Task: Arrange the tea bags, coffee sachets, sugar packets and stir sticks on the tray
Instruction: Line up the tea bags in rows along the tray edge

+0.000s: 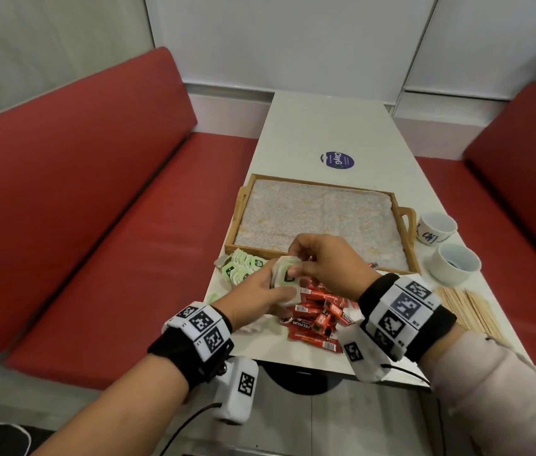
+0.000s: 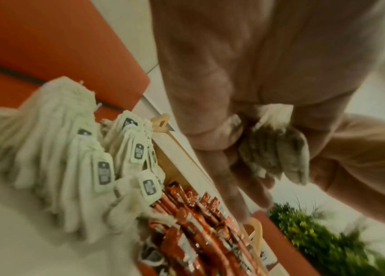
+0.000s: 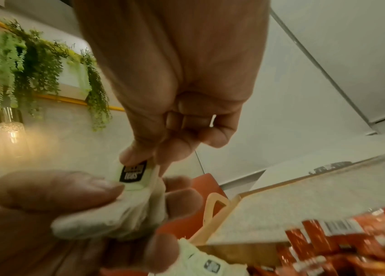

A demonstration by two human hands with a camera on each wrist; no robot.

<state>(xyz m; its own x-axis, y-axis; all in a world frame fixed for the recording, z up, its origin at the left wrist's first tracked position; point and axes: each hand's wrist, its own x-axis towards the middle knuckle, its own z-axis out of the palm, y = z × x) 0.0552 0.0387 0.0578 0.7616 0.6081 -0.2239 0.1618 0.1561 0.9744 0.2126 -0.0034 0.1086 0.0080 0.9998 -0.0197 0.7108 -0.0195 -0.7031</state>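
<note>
White table [image 1: 309,133] between red benches [image 1: 72,179] bears a wooden tray [image 1: 406,246].

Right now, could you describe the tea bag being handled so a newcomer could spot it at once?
Find the wooden tray on the white table. At its near edge both hands meet over the red sachets. The left hand grips a small stack of tea bags; the right hand pinches the top one's green tag.
</note>
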